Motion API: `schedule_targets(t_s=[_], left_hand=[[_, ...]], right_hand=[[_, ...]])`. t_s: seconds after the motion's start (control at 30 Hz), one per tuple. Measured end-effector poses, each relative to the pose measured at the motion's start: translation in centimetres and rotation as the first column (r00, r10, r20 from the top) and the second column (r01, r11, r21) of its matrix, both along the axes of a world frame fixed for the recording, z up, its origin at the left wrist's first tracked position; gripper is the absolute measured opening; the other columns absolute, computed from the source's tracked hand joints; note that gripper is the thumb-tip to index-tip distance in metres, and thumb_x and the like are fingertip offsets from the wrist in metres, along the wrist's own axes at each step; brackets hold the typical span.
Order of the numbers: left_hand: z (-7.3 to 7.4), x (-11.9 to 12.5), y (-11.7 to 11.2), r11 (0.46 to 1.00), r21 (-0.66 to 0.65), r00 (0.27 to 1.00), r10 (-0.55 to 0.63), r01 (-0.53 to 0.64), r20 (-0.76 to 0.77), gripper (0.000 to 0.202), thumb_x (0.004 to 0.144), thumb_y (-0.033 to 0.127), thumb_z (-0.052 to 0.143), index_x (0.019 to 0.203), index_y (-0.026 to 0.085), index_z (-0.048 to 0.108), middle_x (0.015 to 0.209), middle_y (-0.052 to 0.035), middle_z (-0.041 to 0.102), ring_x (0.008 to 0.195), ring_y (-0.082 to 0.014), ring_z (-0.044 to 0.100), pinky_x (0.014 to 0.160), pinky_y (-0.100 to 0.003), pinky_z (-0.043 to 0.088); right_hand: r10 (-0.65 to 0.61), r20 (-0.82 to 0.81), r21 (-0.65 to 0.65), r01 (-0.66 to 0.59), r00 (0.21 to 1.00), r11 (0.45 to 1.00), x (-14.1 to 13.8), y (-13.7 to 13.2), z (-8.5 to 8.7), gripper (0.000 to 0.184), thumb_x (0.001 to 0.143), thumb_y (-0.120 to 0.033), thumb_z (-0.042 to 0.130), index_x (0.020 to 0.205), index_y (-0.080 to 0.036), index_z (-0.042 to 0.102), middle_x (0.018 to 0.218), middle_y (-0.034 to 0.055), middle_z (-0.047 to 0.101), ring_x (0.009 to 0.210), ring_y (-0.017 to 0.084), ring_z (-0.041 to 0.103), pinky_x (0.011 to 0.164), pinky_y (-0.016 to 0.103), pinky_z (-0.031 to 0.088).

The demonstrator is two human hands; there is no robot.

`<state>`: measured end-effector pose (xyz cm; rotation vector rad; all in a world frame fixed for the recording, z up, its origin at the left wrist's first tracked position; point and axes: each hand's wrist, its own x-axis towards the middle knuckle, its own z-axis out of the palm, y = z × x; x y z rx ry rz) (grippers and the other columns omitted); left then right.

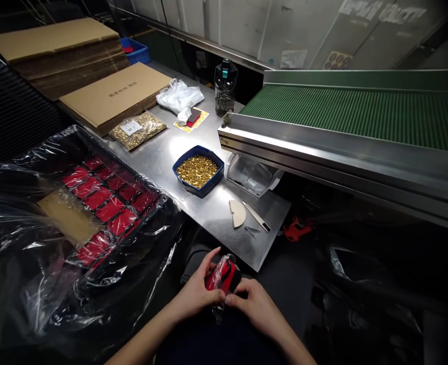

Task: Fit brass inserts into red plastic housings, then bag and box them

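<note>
A red and black item in a clear plastic bag [224,274] is held low in front of my body, just off the near corner of the table. My left hand [199,289] grips its left side, with the thumb along the lower edge and the index finger raised. On the lower right, my right hand [252,301] pinches the bag's edge between thumb and fingers. What the item is cannot be made out. Nearest on the table lie a cream half-round piece [237,214], a white pen-like tool [257,217] and small metal tweezers or pins [252,231].
A blue tray [216,183] holds small gold pieces. At left, a box lined with clear plastic holds red packets [110,209]. Behind stand flat cardboard [113,94], a bag of gold pieces [140,130] and a bottle [225,88]. A green conveyor [345,114] juts in from the right.
</note>
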<state>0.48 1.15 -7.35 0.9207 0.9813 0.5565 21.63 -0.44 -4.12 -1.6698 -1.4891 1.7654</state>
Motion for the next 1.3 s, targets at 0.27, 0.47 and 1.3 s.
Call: schedule_targets(t_s=[0.27,0.47,1.3], left_hand=[[2.9,-1.3,2.2,0.951,0.023,0.94,-0.302,0.309,-0.161,0.102,0.06,0.038,0.093,0.146,0.028,0.04,0.125,-0.0065,0.059,0.107,-0.0255,0.06,0.096,-0.039,0.05],[2.0,-1.1,1.5,0.929,0.004,0.927,-0.368,0.369,-0.076,0.11,0.053,0.035,0.095,0.144,0.027,0.034,0.125,-0.0067,0.055,0.107,-0.0246,0.058,0.092,-0.036,0.05],[4.0,1.8,1.0,0.92,0.127,0.854,-0.283,0.37,-0.436,0.127,0.061,0.042,0.093,0.161,0.033,0.014,0.147,-0.0136,0.052,0.132,-0.0354,0.05,0.112,-0.049,0.038]], right_hand=[[-0.027,0.207,0.139,-0.002,0.978,0.99,-0.2,0.0,3.2,0.018,0.09,-0.027,0.065,0.077,-0.029,0.077,0.092,-0.0031,0.071,0.085,0.017,0.065,0.075,0.028,0.042],[0.059,-0.089,0.159,-0.045,0.994,0.986,0.7,-0.7,3.6,0.007,0.093,-0.025,0.063,0.088,-0.023,0.067,0.093,-0.0011,0.069,0.083,0.015,0.063,0.076,0.025,0.046],[-0.07,-0.189,-0.175,0.036,0.979,0.984,3.4,1.6,3.7,0.034,0.091,-0.047,0.07,0.078,-0.016,0.07,0.064,-0.0021,0.056,0.059,0.008,0.043,0.051,0.02,0.025]])
